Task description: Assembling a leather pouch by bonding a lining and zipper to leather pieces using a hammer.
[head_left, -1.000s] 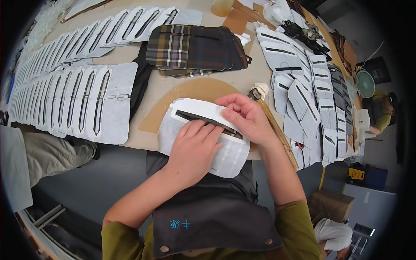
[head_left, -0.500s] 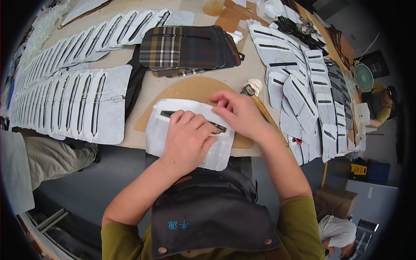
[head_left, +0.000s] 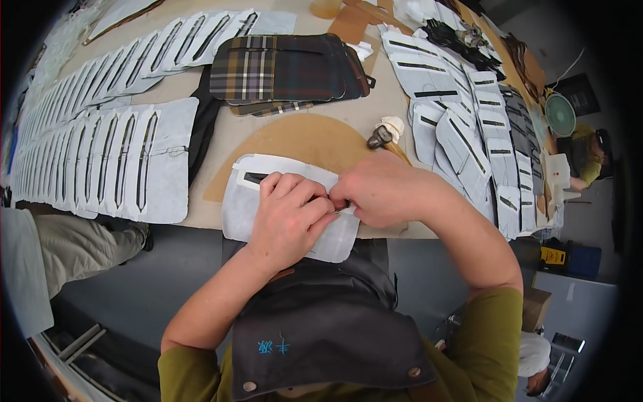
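Observation:
A white-backed fabric panel (head_left: 241, 218) with a dark slot framed in white lies at the table's near edge, partly over a brown half-round board (head_left: 274, 141). My left hand (head_left: 284, 218) rests on it with bent fingers, thumb and fingers gripping beside the slot. At the slot's right end, my right hand (head_left: 382, 191) pinches the panel's material, its fingertips close against my left ones. Both hands cover the middle and right of the slot, so the exact bit pinched is hidden.
Rows of overlapping slotted white panels (head_left: 171, 174) lie left, more white panels (head_left: 418, 57) right. Plaid panels (head_left: 244, 70) are stacked beyond the board. A hammer-like tool (head_left: 380, 137) with a wooden handle lies near my right hand. Another person's trousered leg (head_left: 87, 244) is at left.
My right hand has come down and left from above the panel to its slot, closing into a pinch there. The left hand stays on the panel. The view has shifted slightly.

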A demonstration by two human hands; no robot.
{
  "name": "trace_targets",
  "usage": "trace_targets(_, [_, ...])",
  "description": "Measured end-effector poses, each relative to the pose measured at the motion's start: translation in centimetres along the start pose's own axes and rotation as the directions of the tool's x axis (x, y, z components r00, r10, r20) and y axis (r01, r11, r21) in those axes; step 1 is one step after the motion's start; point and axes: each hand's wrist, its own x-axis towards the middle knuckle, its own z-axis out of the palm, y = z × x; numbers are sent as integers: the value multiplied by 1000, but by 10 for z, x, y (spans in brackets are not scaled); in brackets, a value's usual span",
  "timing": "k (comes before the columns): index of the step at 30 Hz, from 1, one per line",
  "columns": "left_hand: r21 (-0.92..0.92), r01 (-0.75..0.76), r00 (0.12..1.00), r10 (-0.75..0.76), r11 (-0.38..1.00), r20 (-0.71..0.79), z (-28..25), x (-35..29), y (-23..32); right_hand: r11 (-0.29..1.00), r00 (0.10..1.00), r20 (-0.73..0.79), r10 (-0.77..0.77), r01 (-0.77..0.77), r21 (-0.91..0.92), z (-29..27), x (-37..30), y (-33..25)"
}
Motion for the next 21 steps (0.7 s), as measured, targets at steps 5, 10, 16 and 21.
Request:
trace_targets(5, [-19, 3, 1000, -2, 1000, 29, 0, 1, -1, 989, 998, 56, 36, -27, -145, -11, 1, -9])
trace_targets(10, [-7, 13, 997, -12, 1000, 73, -2, 3, -1, 989, 998, 55, 30, -21, -145, -12, 0, -6])
trace_targets(16, [-58, 138, 982, -129, 989, 137, -2, 3, -2, 996, 995, -76, -68, 63, -56, 11, -9, 18])
trace_targets(21, [-24, 156, 972, -149, 987, 180, -4, 5, -1, 934, 849, -389, -357, 323, -153, 45, -24, 43])
